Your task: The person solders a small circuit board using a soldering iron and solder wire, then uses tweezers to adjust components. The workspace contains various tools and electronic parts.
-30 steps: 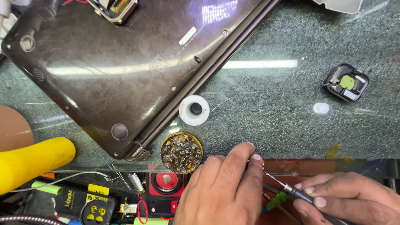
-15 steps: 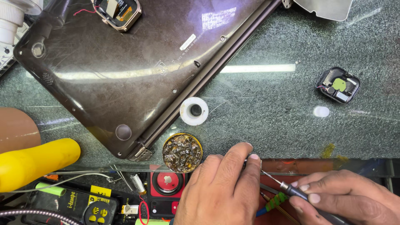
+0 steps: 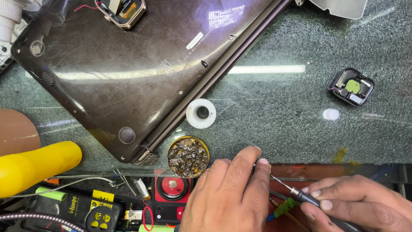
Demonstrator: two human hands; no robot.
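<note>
At glass edge, right hand [image 3: 358, 204] clamps slim iron [image 3: 307, 198]; left hand [image 3: 229, 195] pinches sthg tiny, fingers together.

- I'm looking down at what reads as an electronics repair bench in a small workshop
- A closed laptop [image 3: 128, 73] lies underside up on the dark speckled stone counter [image 3: 279, 111], its screws and rubber feet showing
- An opened smartwatch body [image 3: 351, 87] sits with its insides bare, and another watch case [image 3: 124, 10] with loose red wires rests on the laptop
- A round tin of brass tip-cleaning wool [image 3: 188, 157] and a white solder spool [image 3: 201, 113] sit by the counter edge
- My right hand [image 3: 360, 208] holds a fine soldering iron [image 3: 300, 196]
- A cluttered tray of gadgets and cables runs along the near edge
</note>
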